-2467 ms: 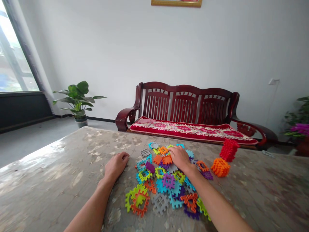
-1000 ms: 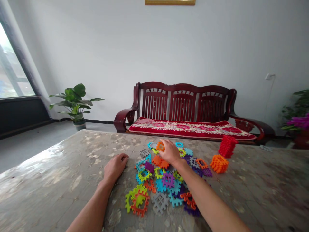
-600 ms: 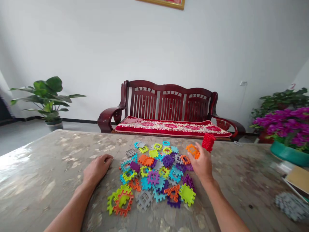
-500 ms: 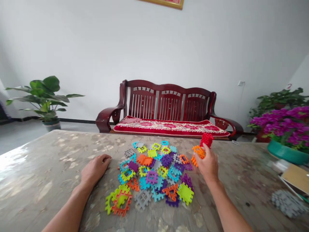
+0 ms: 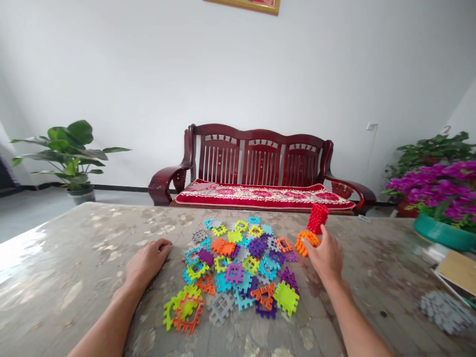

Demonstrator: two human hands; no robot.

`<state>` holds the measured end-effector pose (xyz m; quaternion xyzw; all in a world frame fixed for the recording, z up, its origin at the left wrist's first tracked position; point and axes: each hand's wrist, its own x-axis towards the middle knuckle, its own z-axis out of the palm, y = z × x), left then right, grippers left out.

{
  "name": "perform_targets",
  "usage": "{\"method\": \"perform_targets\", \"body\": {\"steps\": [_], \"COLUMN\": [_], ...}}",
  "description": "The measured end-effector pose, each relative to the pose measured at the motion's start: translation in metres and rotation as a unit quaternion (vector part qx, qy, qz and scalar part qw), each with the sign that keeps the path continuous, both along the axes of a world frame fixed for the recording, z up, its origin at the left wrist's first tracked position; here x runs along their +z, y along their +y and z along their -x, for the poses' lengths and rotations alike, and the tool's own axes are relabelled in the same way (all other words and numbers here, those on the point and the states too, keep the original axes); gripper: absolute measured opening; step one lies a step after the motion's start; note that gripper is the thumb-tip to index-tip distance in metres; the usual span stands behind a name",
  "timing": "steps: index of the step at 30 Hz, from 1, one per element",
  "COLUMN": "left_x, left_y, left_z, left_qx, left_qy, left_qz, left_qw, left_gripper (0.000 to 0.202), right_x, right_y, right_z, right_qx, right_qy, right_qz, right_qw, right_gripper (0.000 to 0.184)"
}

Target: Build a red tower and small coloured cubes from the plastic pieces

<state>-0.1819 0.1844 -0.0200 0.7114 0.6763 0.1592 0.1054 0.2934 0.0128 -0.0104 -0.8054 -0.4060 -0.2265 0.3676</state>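
Note:
A heap of flat interlocking plastic tiles [image 5: 238, 267] in teal, orange, purple, lime and grey lies on the marbled table [image 5: 74, 277]. My right hand [image 5: 325, 255] is at the heap's right side, fingers closed on an orange tile that sits on top of the orange block stack [image 5: 305, 243]. A red block stack [image 5: 318, 218] stands just behind it. My left hand [image 5: 147, 260] rests on the table left of the heap, fingers curled under, holding nothing visible.
A grey stack of tiles [image 5: 444, 312] and a brown booklet [image 5: 459, 272] lie at the table's right edge beside a teal pot with purple flowers [image 5: 442, 235]. A wooden bench [image 5: 260, 173] stands behind the table. A potted plant [image 5: 72, 158] is at the left.
My right hand picked an orange tile from the heap's far side and carried it right onto the orange stack. The view turned right. My left hand stayed put.

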Motion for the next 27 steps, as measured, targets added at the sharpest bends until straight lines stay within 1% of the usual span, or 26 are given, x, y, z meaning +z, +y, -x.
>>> {"method": "perform_targets", "body": {"steps": [1, 2, 4, 5, 7, 8, 9, 11, 14, 16, 18, 20, 23, 24, 25, 27], "left_x": [0.000, 0.000, 0.000, 0.000, 0.001, 0.002, 0.003, 0.004, 0.006, 0.006, 0.007, 0.006, 0.005, 0.004, 0.004, 0.002], "left_y": [0.000, 0.000, 0.000, -0.001, -0.001, -0.002, -0.002, -0.003, -0.004, -0.005, -0.006, -0.006, -0.005, -0.004, -0.004, -0.003], "left_z": [0.000, 0.000, 0.000, -0.001, -0.001, -0.001, -0.002, -0.002, -0.003, -0.003, -0.003, -0.003, -0.003, -0.003, -0.002, -0.001], "left_qx": [-0.001, 0.000, 0.002, 0.004, 0.007, 0.006, 0.005, 0.002, 0.003, 0.004, 0.005, 0.005, 0.004, 0.004, 0.004, 0.001], "left_qy": [-0.002, -0.004, -0.005, -0.004, -0.001, 0.000, 0.000, -0.001, 0.002, 0.004, 0.005, 0.004, 0.001, 0.000, 0.000, 0.000], "left_qz": [-0.001, -0.003, -0.004, -0.005, -0.005, -0.006, -0.006, -0.004, 0.001, 0.001, 0.001, 0.001, 0.001, 0.000, 0.000, -0.001], "left_qw": [1.000, 1.000, 1.000, 1.000, 1.000, 1.000, 1.000, 1.000, 1.000, 1.000, 1.000, 1.000, 1.000, 1.000, 1.000, 1.000], "left_gripper": [0.037, 0.037, 0.037, 0.037, 0.036, 0.036, 0.036, 0.036, 0.036, 0.036, 0.036, 0.036, 0.035, 0.035, 0.035, 0.035], "right_x": [0.002, 0.005, 0.008, 0.008, 0.007, 0.005, 0.004, 0.003, 0.005, 0.005, 0.004, 0.001, -0.001, -0.001, -0.001, 0.001], "right_y": [0.000, 0.002, 0.008, 0.012, 0.026, 0.033, 0.041, 0.057, 0.076, 0.082, 0.084, 0.085, 0.089, 0.092, 0.095, 0.103], "right_z": [0.005, 0.011, 0.028, 0.039, 0.062, 0.073, 0.082, 0.098, 0.111, 0.119, 0.127, 0.136, 0.142, 0.141, 0.138, 0.126], "right_qx": [0.013, 0.040, 0.128, 0.180, 0.269, 0.301, 0.319, 0.323, 0.303, 0.295, 0.294, 0.314, 0.383, 0.388, 0.376, 0.317], "right_qy": [-0.015, -0.027, -0.031, -0.024, -0.001, 0.002, 0.000, -0.007, -0.019, -0.022, -0.014, -0.007, -0.007, -0.006, -0.006, -0.004], "right_qz": [-0.024, -0.045, -0.052, -0.032, 0.046, 0.087, 0.125, 0.188, 0.265, 0.303, 0.321, 0.313, 0.270, 0.256, 0.244, 0.232], "right_qw": [1.000, 0.998, 0.990, 0.983, 0.962, 0.950, 0.940, 0.927, 0.915, 0.906, 0.900, 0.896, 0.883, 0.885, 0.894, 0.920], "right_gripper": [0.064, 0.059, 0.046, 0.042, 0.039, 0.039, 0.040, 0.043, 0.045, 0.045, 0.045, 0.046, 0.045, 0.044, 0.043, 0.044]}}
